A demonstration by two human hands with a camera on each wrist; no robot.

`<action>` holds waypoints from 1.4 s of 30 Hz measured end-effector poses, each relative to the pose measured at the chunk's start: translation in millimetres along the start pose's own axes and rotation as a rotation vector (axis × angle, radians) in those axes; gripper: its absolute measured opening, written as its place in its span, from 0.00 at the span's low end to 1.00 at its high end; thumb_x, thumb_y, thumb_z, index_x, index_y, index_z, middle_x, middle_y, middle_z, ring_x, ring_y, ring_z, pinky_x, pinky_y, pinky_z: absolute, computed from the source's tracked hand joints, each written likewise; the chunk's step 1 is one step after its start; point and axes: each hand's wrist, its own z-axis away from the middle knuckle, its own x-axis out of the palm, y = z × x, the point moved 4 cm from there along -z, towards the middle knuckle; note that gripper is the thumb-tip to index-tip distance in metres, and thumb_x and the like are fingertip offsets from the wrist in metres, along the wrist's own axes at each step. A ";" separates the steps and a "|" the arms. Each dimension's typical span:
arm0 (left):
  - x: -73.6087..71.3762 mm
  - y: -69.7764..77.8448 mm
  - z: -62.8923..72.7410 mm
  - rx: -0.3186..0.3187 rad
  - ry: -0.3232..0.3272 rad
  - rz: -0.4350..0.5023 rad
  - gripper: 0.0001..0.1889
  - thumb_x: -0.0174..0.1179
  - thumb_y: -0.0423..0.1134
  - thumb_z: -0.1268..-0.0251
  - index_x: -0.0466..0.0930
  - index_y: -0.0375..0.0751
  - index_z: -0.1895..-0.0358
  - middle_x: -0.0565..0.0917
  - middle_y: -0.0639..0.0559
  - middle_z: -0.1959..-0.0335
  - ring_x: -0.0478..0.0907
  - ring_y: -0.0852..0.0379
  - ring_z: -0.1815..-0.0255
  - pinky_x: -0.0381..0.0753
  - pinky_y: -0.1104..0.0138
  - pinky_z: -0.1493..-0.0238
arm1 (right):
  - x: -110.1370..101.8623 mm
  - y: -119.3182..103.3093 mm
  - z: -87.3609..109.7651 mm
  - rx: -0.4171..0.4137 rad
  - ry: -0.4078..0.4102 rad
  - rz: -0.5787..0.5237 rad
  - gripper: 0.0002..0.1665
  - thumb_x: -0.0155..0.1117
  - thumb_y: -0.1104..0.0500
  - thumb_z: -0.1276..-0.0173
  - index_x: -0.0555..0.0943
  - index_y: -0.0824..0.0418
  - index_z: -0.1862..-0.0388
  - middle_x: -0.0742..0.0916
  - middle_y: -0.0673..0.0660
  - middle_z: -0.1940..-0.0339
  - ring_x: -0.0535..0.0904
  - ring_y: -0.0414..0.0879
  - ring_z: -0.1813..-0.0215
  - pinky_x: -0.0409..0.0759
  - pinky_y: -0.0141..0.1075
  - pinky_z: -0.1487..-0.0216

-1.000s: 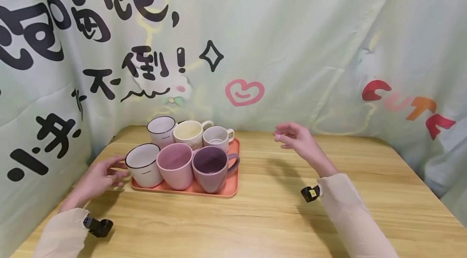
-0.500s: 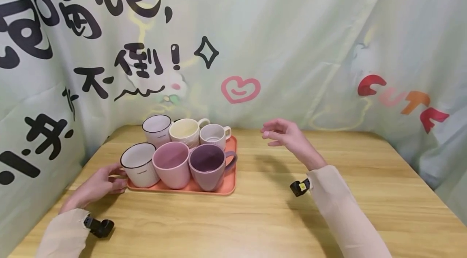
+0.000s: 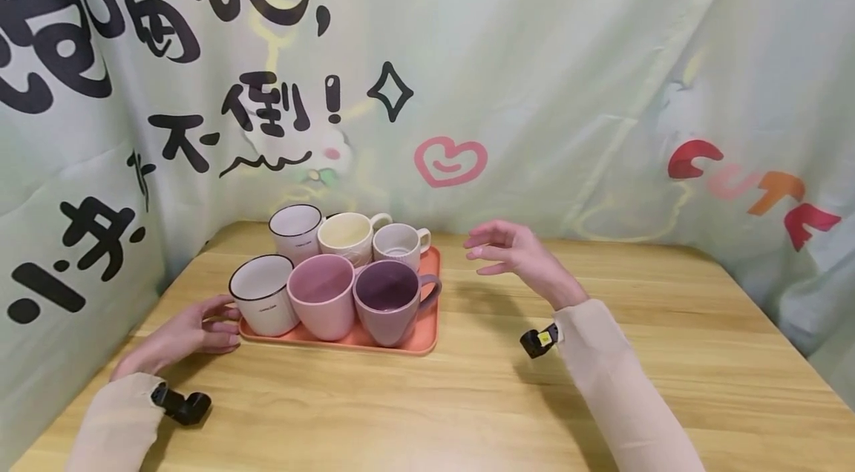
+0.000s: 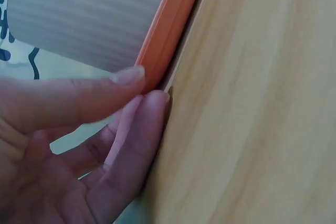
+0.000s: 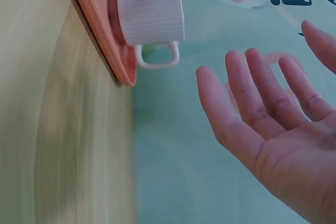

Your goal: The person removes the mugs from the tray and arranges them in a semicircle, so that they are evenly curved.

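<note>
A pale green curtain [image 3: 534, 79] printed with black lettering and a pink heart hangs behind your wooden table [image 3: 467, 405]. In the head view, the orange tray [image 3: 424, 332], low-rimmed and round-cornered, lies on the table's left half. Six mugs stand upright on it in two close rows: in front, a white mug [image 3: 269, 315] with a dark rim and small print, a pink mug [image 3: 323, 311] and a purple mug [image 3: 386, 318]; behind, a second white mug [image 3: 298, 248] with the same dark rim, a cream mug [image 3: 345, 238] and a small white cup [image 3: 406, 257]. Your left hand [image 3: 182, 332] is at the tray's left end; your right hand [image 3: 517, 253] is raised, apart from the tray's right side.

In the left wrist view, your thumb and one fingertip come close together at the tray's corner; I cannot tell whether they pinch it.

In the right wrist view, your fingers are apart and gently bent, near the cup's looped handle [image 5: 157, 65], which shows beyond ribbed sides.
</note>
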 end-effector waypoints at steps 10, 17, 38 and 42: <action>3.9 2.1 -2.5 -0.035 0.064 -0.066 0.41 0.69 0.26 0.39 0.51 0.13 0.31 0.73 0.30 0.46 0.79 0.57 0.57 0.85 0.64 0.57 | 19.7 4.7 -8.4 -0.013 -0.081 -0.065 0.24 0.63 0.71 0.29 0.70 0.79 0.38 0.84 0.62 0.46 0.82 0.56 0.44 0.79 0.58 0.44; 7.0 3.6 -4.6 0.033 0.070 -0.140 0.37 0.70 0.28 0.39 0.59 0.11 0.34 0.78 0.34 0.49 0.80 0.53 0.54 0.83 0.68 0.57 | 32.2 15.3 -12.9 -0.005 -0.081 -0.080 0.22 0.62 0.72 0.31 0.73 0.78 0.40 0.84 0.67 0.44 0.83 0.52 0.47 0.77 0.59 0.43; 4.6 7.9 -4.7 0.039 0.126 -0.228 0.36 0.71 0.30 0.39 0.61 0.14 0.34 0.79 0.34 0.49 0.78 0.48 0.52 0.79 0.70 0.56 | 57.6 22.5 -19.3 0.018 -0.235 -0.081 0.27 0.65 0.70 0.32 0.72 0.78 0.36 0.85 0.66 0.44 0.83 0.58 0.43 0.79 0.60 0.45; 5.4 6.4 -5.2 0.033 0.136 -0.240 0.36 0.71 0.31 0.38 0.62 0.14 0.34 0.79 0.35 0.49 0.77 0.47 0.52 0.79 0.70 0.56 | 60.6 25.5 -19.3 0.008 -0.238 -0.072 0.28 0.65 0.71 0.33 0.71 0.79 0.36 0.86 0.63 0.47 0.83 0.58 0.44 0.81 0.57 0.47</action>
